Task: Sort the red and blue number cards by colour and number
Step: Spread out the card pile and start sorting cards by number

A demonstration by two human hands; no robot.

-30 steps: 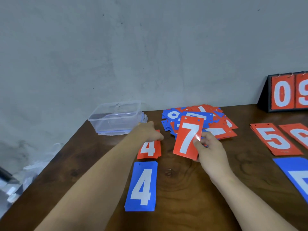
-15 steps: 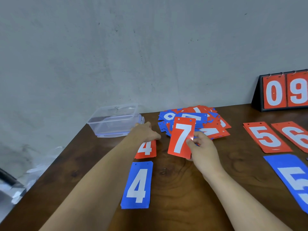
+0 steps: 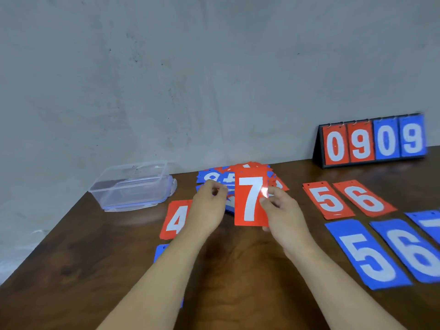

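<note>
My right hand [image 3: 283,215] pinches a red 7 card [image 3: 250,201] by its right edge and holds it upright in front of the mixed pile of red and blue cards [image 3: 212,178] by the wall. My left hand [image 3: 209,206] hovers with curled fingers over the pile's left edge; whether it pinches a card I cannot tell. To the left lies a red 4 [image 3: 175,219], and my left forearm largely hides the blue 4 [image 3: 162,252] below it. On the right lie a red 5 [image 3: 327,200], a red 6 [image 3: 364,197], a blue 5 [image 3: 366,253], a blue 6 [image 3: 412,248] and a blue 7 [image 3: 428,225].
A clear plastic container [image 3: 133,184] stands at the table's back left corner. A flip scoreboard [image 3: 373,141] showing 0 9 0 9 stands at the back right against the wall. The brown table [image 3: 95,258] ends at a slanting left edge.
My left hand has come off the red 4 and moved right to the pile. The red 7 has turned upright in my right hand. The view has swung right, showing more cards.
</note>
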